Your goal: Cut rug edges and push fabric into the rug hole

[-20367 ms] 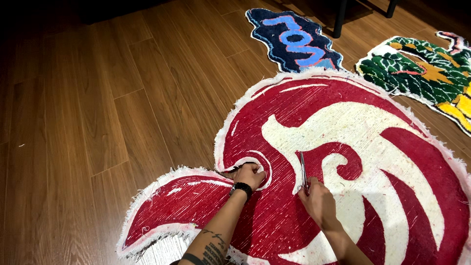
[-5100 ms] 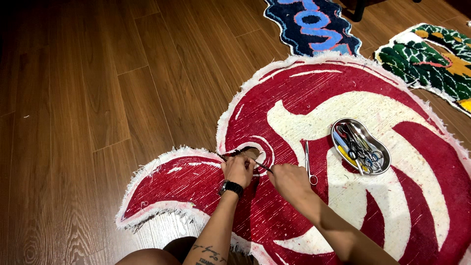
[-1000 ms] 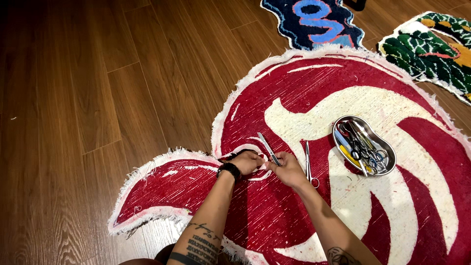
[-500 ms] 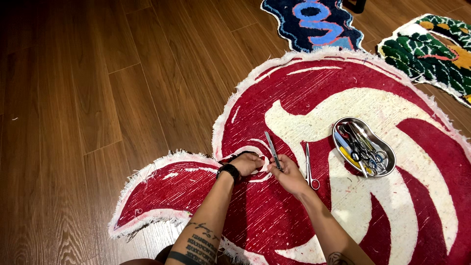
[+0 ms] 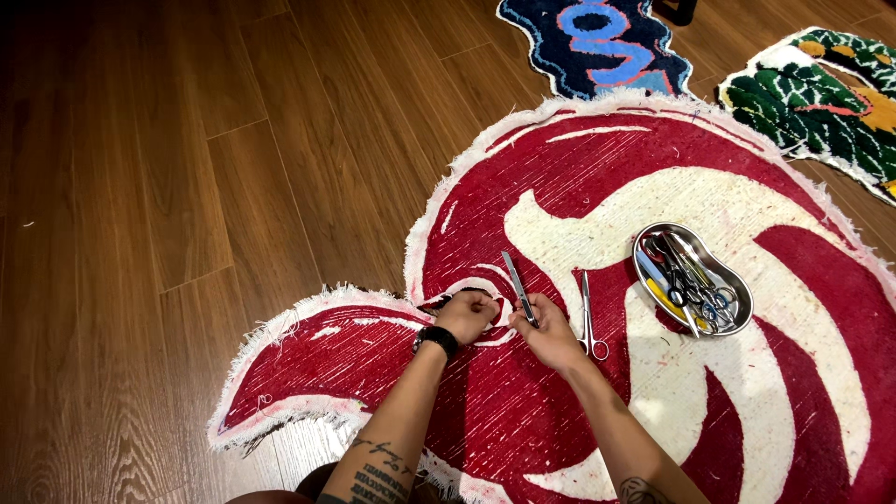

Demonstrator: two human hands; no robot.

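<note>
A large red and white tufted rug lies face down on the wooden floor. My left hand, with a black band at the wrist, is closed and pinches the rug's backing by a small white ring shape. My right hand sits just to its right and grips a slim metal tool that points up and away from me. A pair of metal scissors lies on the rug right beside my right hand.
A kidney-shaped metal tray holding several scissors and tweezers rests on the rug to the right. A blue rug and a green one lie at the top right. Bare wooden floor spreads to the left.
My right hand has raised the slim metal tool more upright next to the left hand. The left hand stays pinched at the same spot on the rug.
</note>
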